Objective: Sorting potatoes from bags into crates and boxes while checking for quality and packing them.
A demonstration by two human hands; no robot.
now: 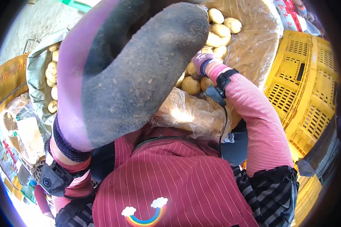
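My left hand (129, 87) is raised very close to the camera, in a purple glove with a dirty grey coated palm. Its thumb stretches toward the upper right, apart from the fingers, which run off the top edge. Nothing shows in its grip. Farther down, my right hand (203, 59), also in a purple glove, reaches among pale yellow potatoes (191, 85). The left thumb covers its fingers, so what they hold is hidden. More potatoes (219, 29) lie beyond it in a cardboard box lined with clear plastic (250, 41).
Yellow slatted plastic crates (299, 83) stand on the right. At the left, a pale green sack (36, 79) holds several potatoes (52, 72), with crumpled clear plastic (26, 121) nearby. A black cable (224, 130) hangs from the device on my right wrist (224, 81).
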